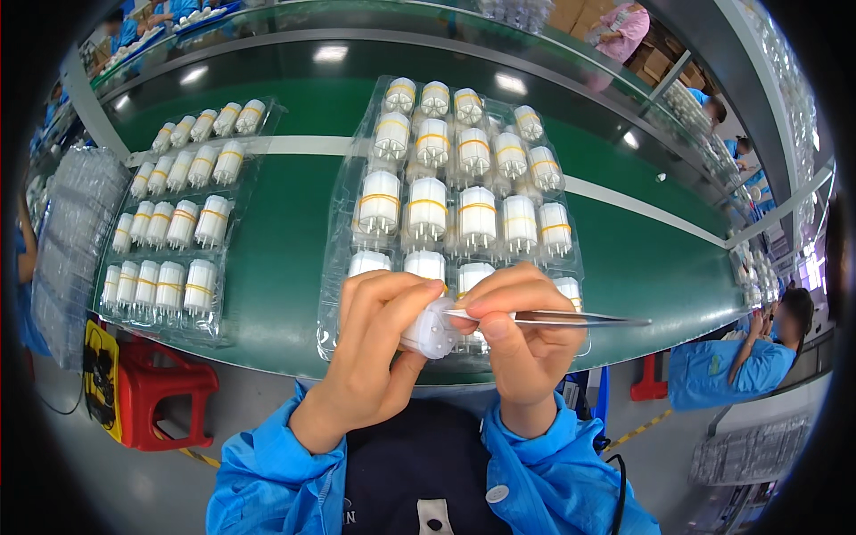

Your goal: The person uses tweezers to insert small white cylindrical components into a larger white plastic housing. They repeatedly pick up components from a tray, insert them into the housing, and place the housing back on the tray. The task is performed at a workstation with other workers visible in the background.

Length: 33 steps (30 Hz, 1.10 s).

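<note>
Over the near edge of a clear plastic tray (335, 290), my left hand (366, 348) is closed around a white plastic cylinder (430, 333), its round end face turned toward me. My right hand (526, 352) pinches slim metal tweezers (588, 318), which stick out to the right. From the right fingertips a thin white piece reaches the cylinder's end; whether it is part of the tweezers is unclear. Rows of white cylinders (477, 216) with yellow bands and metal pins stand in the tray beyond my hands. My fingers cover part of the front row.
A second tray of banded cylinders (183, 223) lies to the left on the green conveyor belt (276, 232). Stacked clear trays (76, 241) stand at the far left. Below is a red stool (165, 392). A person in blue (736, 366) sits at the right, with others farther back.
</note>
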Motion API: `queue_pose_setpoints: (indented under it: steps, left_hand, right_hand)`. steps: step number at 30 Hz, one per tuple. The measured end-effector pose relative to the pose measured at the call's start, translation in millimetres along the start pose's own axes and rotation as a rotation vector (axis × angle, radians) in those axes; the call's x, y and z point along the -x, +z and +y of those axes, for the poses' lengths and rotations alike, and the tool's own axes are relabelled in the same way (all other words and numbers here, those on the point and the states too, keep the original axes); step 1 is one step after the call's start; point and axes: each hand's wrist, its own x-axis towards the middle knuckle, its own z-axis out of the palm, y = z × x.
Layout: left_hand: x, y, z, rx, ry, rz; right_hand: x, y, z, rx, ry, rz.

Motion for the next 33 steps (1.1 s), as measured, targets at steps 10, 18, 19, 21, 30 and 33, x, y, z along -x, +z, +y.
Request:
queue_pose_setpoints:
  steps: [10,18,19,21,30,33]
  left_hand:
    - [2,3,-5,-0.112,0.035,0.028]
    - [3,-4,2,0.244,-0.109,0.017]
    - [3,-5,2,0.267,-0.133,0.021]
    - [4,-4,3,0.326,-0.176,0.027]
    - [-20,-57,32,0.101,-0.059,-0.165]
    - [-57,-80,42,0.06,-0.162,-0.258]
  right_hand:
    - [-14,3,-13,0.388,-0.208,-0.162]
    - [-1,-5,6,-0.284,-0.092,0.334]
    - [-1,-7,5,-0.262,-0.078,0.336]
    - [0,-8,6,-0.243,-0.06,0.347]
    - [-18,-76,-14,-0.091,-0.31,0.382]
    - [-38,-126,-11,0.069,-0.311,0.463]
